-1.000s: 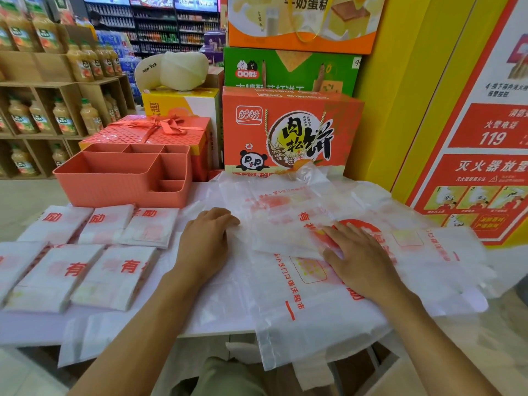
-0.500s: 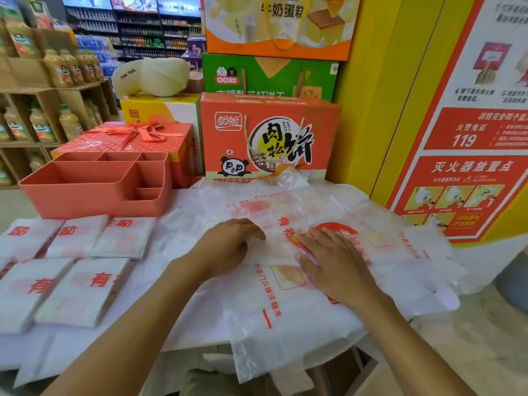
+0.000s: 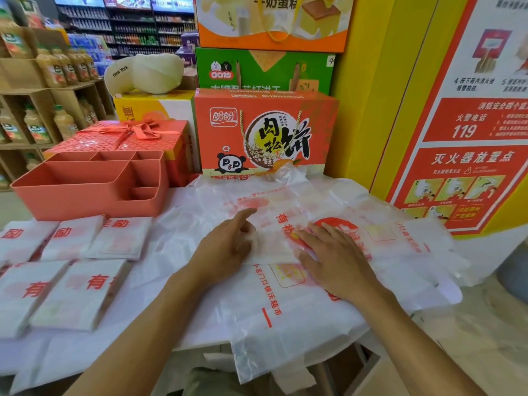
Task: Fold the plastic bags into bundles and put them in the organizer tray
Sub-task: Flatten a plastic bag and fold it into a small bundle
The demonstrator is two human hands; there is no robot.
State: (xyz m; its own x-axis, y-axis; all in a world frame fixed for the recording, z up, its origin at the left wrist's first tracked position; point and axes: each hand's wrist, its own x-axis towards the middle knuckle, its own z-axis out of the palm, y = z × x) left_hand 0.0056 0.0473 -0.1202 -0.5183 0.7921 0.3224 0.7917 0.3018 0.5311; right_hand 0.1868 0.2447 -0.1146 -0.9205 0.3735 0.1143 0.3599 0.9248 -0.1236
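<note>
The right hand (image 3: 334, 260) lies flat, fingers straight, pinning the translucent red-printed plastic bag (image 3: 274, 304) so its fold holds. The left hand (image 3: 225, 248) curls its fingers against that fold; whether it grips is unclear. Folded white bundles (image 3: 80, 292) lie left of the bag, before the coral plastic organizer tray (image 3: 85, 201).

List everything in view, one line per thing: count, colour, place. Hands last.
folded bundles: five showing, white with red print, front left
organizer tray: one, coral, behind the bundles
unfolded plastic bags: a pile, translucent white with red print, centre
gift box: one, red with ribbon, behind the tray
cartons: three stacked, orange, green, orange, at the back
yellow box: one, left of the cartons
cap: one, cream, on the yellow box
juice bottles: many, yellowish, shelves far left
poster: one, red and white, right wall
left hand: on the bag pile, grip unclear
right hand: flat on the bag pile
</note>
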